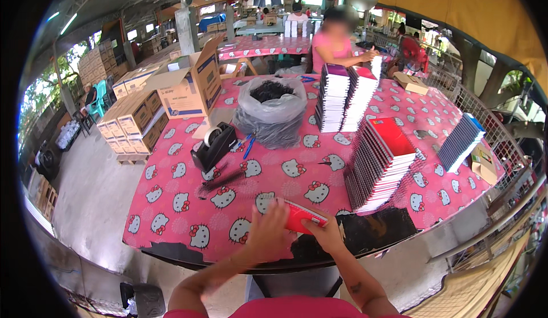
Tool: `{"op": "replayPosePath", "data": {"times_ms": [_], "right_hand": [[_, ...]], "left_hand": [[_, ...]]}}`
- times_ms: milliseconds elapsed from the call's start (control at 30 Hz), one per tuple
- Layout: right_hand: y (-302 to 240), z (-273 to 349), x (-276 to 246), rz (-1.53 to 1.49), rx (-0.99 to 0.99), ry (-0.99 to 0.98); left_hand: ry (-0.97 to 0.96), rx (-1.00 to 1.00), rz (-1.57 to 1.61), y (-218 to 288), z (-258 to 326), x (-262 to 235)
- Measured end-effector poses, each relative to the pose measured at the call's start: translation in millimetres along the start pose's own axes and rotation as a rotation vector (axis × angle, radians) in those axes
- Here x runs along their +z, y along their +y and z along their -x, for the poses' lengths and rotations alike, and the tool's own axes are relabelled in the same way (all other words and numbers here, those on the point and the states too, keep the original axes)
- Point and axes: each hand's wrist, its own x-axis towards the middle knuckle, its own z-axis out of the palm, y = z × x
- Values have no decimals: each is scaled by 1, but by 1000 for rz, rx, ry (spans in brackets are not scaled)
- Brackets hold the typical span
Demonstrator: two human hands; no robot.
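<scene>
Holding red nbk (297, 217); stack (379, 166) R, tape disp. (214, 150) L

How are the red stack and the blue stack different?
The red stack has red covers, while the blue stack has a blue one on top. The red stack looks bigger here and the blue stack smaller, though the red one is also closer to the camera. The red stack stands near the right hand; the blue stack is toward the right side of the table. Both are piles of notebooks with white pages.
</scene>
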Motion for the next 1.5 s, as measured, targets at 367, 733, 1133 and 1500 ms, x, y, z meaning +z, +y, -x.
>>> {"op": "replayPosePath", "data": {"times_ms": [367,733,1133,1500], "right_hand": [[-10,2,-7,-9,51,-84],[-12,2,-2,-5,86,-115],[-5,2,-13,-50,-53,-80],[40,-25,-32,73,-57,-124]], "left_hand": [[143,60,-18,-4,-23,-28],[159,39,-23,-1,-32,-24],[164,170,219,33,2,28],[150,73,200,30,-57,18]]}}
